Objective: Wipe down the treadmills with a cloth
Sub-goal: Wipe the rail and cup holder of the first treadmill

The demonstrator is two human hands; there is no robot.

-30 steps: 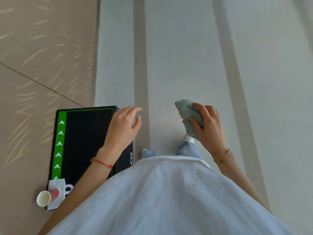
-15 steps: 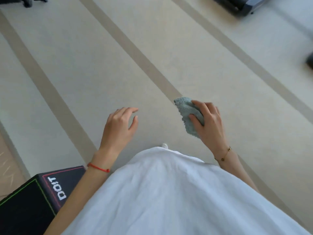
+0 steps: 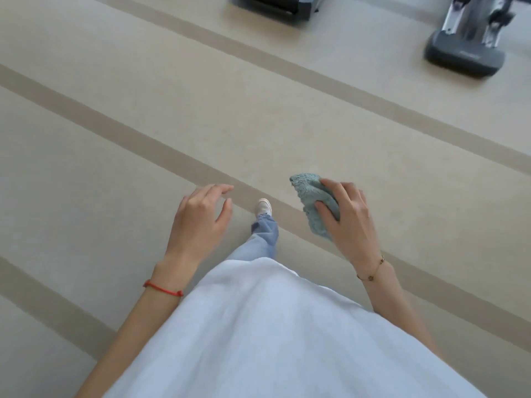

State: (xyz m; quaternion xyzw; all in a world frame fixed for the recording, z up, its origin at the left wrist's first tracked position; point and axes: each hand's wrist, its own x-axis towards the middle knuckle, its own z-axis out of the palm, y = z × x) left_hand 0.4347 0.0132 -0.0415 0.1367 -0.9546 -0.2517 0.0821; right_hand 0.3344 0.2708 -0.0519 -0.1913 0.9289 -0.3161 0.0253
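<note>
cloth (image 3: 313, 205), teal and bunched, is gripped by the right hand (image 3: 349, 219) at centre right, seemingly kept ready for wiping. the left hand (image 3: 201, 216) is held loosely spread and empty. treadmill bases (image 3: 465, 57) are seen at upper right, well apart.

Floor (image 3: 120, 90): pale beige, smooth, crossed by darker tan stripes (image 3: 161, 145) running diagonally, upper left to lower right, roughly parallel. Dark grey machine base (image 3: 465, 57) on floor at top right, silver frame rising from it, blurred. Second dark base (image 3: 275, 8) on floor at top centre, cut by frame edge. Both well apart from each other. White shoe (image 3: 264, 207) planted on floor at centre, touching edge of tan stripe.
</note>
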